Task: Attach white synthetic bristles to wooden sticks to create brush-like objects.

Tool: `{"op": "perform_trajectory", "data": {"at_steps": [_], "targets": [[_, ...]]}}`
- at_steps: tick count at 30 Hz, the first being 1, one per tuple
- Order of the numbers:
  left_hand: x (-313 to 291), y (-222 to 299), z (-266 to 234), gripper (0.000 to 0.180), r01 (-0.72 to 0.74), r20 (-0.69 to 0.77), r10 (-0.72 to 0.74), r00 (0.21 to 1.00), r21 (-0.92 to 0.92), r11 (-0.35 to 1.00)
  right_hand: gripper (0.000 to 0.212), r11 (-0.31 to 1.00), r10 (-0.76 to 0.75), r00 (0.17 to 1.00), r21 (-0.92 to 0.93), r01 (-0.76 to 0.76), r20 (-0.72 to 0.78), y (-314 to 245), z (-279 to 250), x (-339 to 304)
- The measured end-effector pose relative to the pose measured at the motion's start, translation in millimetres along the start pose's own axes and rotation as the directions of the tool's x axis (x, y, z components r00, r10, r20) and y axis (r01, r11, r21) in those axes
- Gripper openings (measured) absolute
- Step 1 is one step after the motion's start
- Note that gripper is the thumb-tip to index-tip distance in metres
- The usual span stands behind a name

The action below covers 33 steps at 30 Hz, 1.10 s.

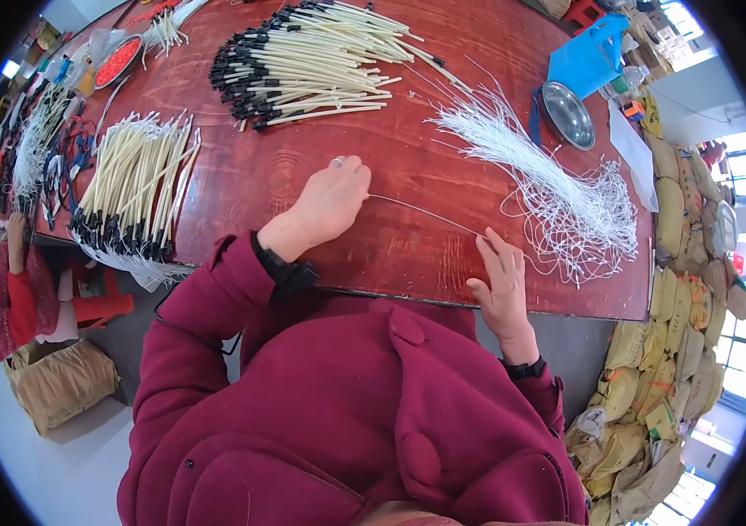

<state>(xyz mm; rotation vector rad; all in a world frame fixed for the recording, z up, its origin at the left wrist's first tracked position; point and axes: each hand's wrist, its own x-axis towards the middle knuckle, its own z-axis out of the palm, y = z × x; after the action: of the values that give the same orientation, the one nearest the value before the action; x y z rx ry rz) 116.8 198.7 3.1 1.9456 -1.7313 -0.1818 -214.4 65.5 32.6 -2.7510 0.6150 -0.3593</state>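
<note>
A thin white string (425, 211) stretches across the red tabletop between my two hands. My left hand (331, 200) is closed around its left end, with a ring on one finger and the fingertips turned out of sight. At the string's right end lies my right hand (503, 279), fingers stretched out and thumb apart, fingertips touching the string. Beyond the right hand spreads a loose bundle of white strings (557, 188), tangled at its near end. Farther off is a big pile of cream-coloured sticks with black ends (320, 66). A second, smaller pile of these sticks (136, 175) lies left of my left hand.
A metal bowl (568, 115) and a blue container (589, 57) stand at the far right of the red table (259, 210). A dish of red pieces (117, 61) sits far left. Another person's hand (16, 241) shows at the left edge. Stacked sacks (671, 324) line the right side.
</note>
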Motion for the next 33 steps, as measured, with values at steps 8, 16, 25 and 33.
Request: {"op": "perform_trajectory", "data": {"at_steps": [8, 16, 25, 33], "targets": [[-38, -21, -48, 0.012, 0.271, 0.044, -0.267, 0.963, -0.169, 0.948, 0.088, 1.0, -0.03, 0.999, 0.004, 0.03, -0.025, -1, 2, 23], [-38, -20, -63, 0.012, 0.354, 0.099, -0.34, 0.935, -0.261, 0.898, 0.095, 0.994, -0.08, 0.991, -0.07, 0.088, 0.11, 10, 13, 31], [-37, -23, -54, 0.017, 0.37, 0.071, -0.363, 0.929, -0.118, 0.922, 0.094, 0.996, -0.06, 0.986, -0.06, 0.071, 0.157, 15, 8, 29], [-6, -15, -81, 0.019, 0.263, 0.101, -0.281, 0.954, 0.16, 0.951, 0.094, 0.998, -0.054, 0.989, -0.009, 0.056, 0.136, 18, 12, 24]]}}
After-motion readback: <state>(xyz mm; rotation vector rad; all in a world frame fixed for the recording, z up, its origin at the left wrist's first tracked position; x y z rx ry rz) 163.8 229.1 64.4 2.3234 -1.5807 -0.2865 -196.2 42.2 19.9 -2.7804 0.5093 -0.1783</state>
